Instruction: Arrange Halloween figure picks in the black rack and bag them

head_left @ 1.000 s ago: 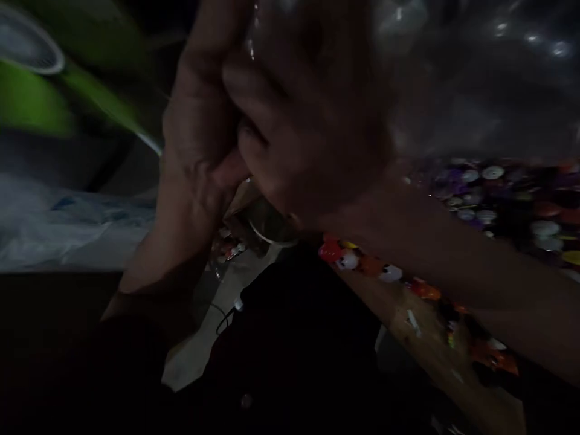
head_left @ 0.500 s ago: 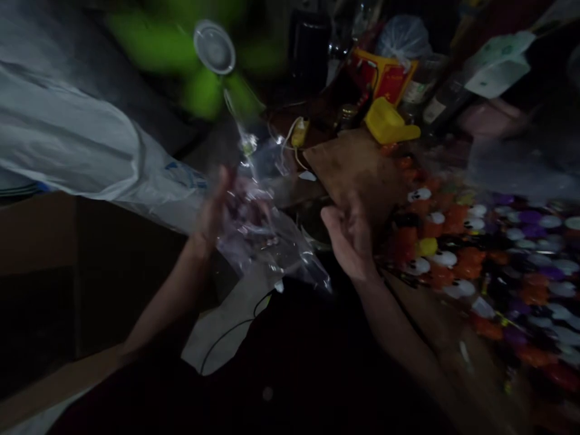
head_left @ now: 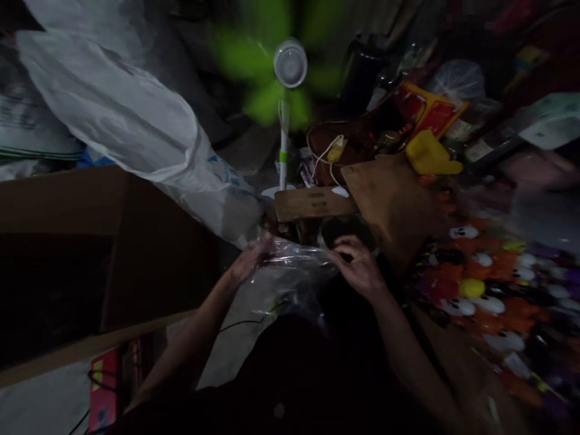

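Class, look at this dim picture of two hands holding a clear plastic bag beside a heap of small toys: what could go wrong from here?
1. The clear plastic bag is thin and hangs slack between the left hand and right hand; it might slip or tear.
2. The heap of small toys lies loose on the board; the right forearm could knock some off.
3. The green fan spins close behind and might blow the bag about.
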The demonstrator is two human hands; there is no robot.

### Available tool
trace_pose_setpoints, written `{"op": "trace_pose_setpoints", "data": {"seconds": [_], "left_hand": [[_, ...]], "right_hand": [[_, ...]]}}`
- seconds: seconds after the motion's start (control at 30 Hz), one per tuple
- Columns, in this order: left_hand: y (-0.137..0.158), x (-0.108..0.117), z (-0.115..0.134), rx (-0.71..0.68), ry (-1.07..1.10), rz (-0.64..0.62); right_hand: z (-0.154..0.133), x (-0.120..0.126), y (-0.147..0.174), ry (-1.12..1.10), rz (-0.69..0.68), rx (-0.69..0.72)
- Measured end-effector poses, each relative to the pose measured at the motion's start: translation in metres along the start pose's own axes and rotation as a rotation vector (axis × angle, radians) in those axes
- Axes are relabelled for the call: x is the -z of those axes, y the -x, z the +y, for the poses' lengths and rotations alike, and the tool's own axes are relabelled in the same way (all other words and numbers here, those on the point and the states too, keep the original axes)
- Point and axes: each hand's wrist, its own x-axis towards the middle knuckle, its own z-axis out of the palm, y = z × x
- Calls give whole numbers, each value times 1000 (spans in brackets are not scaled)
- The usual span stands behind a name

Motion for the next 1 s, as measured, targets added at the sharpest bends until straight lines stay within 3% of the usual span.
{"op": "trace_pose_setpoints", "data": {"seconds": [0.07, 0.2, 0.3, 0.4, 0.47, 0.53, 0.63, 0.7, 0.8, 0.9, 1.0], "left_hand": [[-7, 12, -4, -25, 23, 29], [-29, 35, -14, -40, 13, 49], [-39, 51, -9, -81, -30, 144], [-27, 47, 13, -160, -91, 189], [-5, 28, 33, -270, -196, 88], [22, -2, 50, -471, -498, -206], [50, -54, 49, -519, -874, -456], [50, -84, 26, -424, -858, -480], [28, -108, -14, -241, -826, -248], [3, -97, -27, -168, -817, -157], [-1, -57, -14, -122, -772, -14]], "right_hand": [[-6, -2, -7, 0, 6, 61], [-4, -12, -17, -201, 159, -16], [-3, -11, -22, -22, 298, 86], [-11, -6, -25, 230, 360, 136], [-18, -3, -28, 350, 355, 87], [-25, -1, -32, 441, 295, 12], [-30, 0, -39, 611, 141, -108], [-29, -2, -46, 723, 37, -169], [-24, -7, -57, 775, -62, -196], [-22, -8, -55, 766, -38, 60], [-21, 1, -25, 683, 128, 453]]}}
